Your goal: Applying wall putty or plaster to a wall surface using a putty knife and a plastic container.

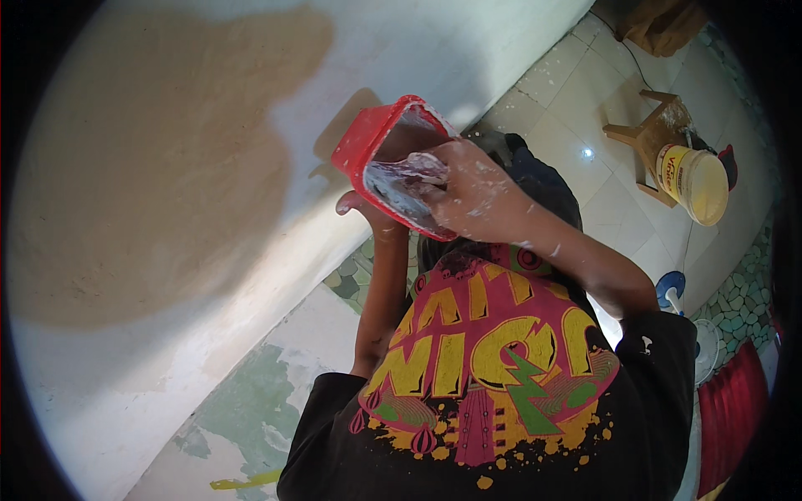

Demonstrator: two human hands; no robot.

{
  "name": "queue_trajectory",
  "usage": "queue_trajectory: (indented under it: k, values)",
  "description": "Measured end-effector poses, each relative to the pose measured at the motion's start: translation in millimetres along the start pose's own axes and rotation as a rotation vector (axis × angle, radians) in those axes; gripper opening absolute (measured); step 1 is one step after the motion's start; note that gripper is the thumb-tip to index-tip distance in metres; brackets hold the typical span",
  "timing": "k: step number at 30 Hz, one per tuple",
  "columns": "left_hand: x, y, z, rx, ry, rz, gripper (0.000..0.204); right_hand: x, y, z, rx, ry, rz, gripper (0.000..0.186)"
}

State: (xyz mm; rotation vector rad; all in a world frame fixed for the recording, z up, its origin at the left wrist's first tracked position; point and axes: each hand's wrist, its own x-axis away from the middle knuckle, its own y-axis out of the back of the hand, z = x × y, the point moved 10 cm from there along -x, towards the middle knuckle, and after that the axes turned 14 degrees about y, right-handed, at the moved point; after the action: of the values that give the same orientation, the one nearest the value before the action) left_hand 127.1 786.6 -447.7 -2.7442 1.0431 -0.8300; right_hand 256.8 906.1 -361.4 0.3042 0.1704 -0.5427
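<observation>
A red, roughly rectangular plastic tub (368,138) is held up in front of my chest, its open side tilted toward me. Whitish paste is smeared over its inside and rim. My left hand (372,209) holds it from below; the thumb sticks out at the left and the other fingers are hidden behind the tub. My right hand (476,188) reaches into the opening with bent fingers. At the fingertips is a purplish, paste-covered mass (422,169), and I cannot make out what it is. White splashes mark my right hand and forearm.
A pale wall (125,367) with shadows on it rises along the left. On the tiled floor (551,142) at the right stand a brown stool (652,134) and a pale bucket (708,188) with a yellow label. Ribbed red material (735,417) lies at the lower right.
</observation>
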Motion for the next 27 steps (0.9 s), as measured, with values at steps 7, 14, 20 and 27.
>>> queue_trajectory:
  k: [7,14,20,27]
  values:
    - [-30,42,46,0.231,0.021,0.166,0.126,-13,7,16,-0.217,0.041,0.017,0.030]
    - [-28,36,19,0.206,-0.045,0.221,0.116,3,0,-9,-0.215,-0.044,0.021,0.041]
    - [-13,-16,-9,-0.086,-0.032,0.051,0.114,17,10,-51,-0.306,-0.305,0.089,0.043]
    - [14,-75,-43,0.015,0.144,0.021,0.094,16,86,-19,-1.173,-0.236,-0.117,0.043]
